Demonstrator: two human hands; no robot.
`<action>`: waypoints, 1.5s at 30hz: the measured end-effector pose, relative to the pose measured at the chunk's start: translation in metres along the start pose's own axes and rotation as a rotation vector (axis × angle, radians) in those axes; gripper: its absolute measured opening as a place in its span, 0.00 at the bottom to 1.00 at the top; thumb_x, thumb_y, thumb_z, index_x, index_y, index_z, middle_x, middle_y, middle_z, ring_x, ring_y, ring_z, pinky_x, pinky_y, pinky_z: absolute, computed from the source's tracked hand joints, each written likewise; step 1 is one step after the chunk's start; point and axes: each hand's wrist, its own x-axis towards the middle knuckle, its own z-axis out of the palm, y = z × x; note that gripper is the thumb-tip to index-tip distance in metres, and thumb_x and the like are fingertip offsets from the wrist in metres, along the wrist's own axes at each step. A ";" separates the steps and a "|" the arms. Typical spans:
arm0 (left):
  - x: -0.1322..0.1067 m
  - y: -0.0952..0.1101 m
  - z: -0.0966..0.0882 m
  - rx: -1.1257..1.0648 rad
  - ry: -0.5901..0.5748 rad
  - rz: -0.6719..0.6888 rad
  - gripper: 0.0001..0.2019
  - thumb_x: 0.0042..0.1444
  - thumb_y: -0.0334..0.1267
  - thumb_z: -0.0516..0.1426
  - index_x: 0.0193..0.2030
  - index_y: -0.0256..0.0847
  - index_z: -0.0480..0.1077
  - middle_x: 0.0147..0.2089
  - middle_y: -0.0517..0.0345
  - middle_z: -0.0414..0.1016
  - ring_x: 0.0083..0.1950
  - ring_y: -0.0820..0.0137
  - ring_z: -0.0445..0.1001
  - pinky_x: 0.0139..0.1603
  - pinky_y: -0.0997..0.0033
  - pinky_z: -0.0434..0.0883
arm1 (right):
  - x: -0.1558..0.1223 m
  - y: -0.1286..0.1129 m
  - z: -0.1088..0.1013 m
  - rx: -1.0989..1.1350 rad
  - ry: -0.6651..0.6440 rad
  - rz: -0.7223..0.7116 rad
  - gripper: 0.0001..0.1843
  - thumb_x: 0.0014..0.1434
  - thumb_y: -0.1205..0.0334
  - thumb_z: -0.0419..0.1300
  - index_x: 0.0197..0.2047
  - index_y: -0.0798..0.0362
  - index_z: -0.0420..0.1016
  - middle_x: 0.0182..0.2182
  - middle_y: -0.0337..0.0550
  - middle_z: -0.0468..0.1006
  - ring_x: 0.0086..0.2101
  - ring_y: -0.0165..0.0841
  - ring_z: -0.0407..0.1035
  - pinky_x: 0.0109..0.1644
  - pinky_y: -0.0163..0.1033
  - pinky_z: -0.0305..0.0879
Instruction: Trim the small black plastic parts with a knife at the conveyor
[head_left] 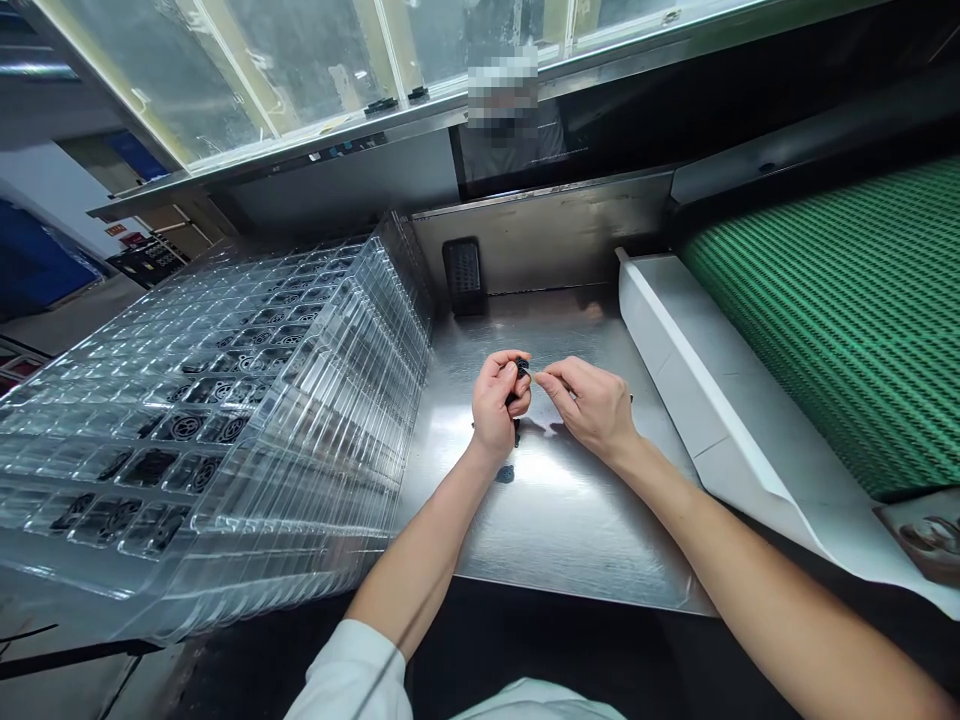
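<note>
My left hand [495,402] is closed around a small black part [522,368], held up over the metal tray-like worktop [577,530]. Just to its right, my right hand [596,405] is pinched, its fingertips close beside the part. Whatever may be between those fingertips is too small to make out. Below my left hand a flat black piece [505,474] lies on the metal. Other dark bits under the hands are partly hidden.
Tall stacks of clear plastic trays [315,420] with black round parts fill the left side. A black textured block [463,275] leans at the back wall. To the right, a white guard [682,390] borders a green conveyor belt [840,320]. Framed panels [300,70] rise behind.
</note>
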 end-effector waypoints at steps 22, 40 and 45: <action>0.002 0.002 -0.002 -0.023 0.005 -0.043 0.17 0.59 0.48 0.64 0.46 0.40 0.70 0.26 0.67 0.58 0.20 0.83 0.48 0.21 0.79 0.43 | 0.004 -0.004 -0.006 0.115 0.037 0.048 0.20 0.75 0.48 0.53 0.35 0.50 0.75 0.27 0.41 0.74 0.27 0.32 0.65 0.34 0.40 0.58; 0.000 -0.012 0.011 0.077 0.047 -0.069 0.21 0.57 0.54 0.66 0.40 0.38 0.69 0.22 0.67 0.61 0.21 0.80 0.53 0.21 0.79 0.47 | -0.001 -0.005 0.004 0.239 0.014 0.144 0.16 0.71 0.50 0.56 0.34 0.49 0.72 0.22 0.36 0.70 0.22 0.32 0.62 0.28 0.39 0.58; 0.002 -0.009 0.005 -0.067 0.069 -0.176 0.14 0.63 0.49 0.61 0.41 0.40 0.66 0.24 0.69 0.59 0.18 0.82 0.48 0.19 0.80 0.42 | -0.001 0.000 0.006 0.166 0.047 0.137 0.16 0.73 0.50 0.54 0.35 0.49 0.71 0.20 0.35 0.68 0.20 0.31 0.60 0.27 0.39 0.55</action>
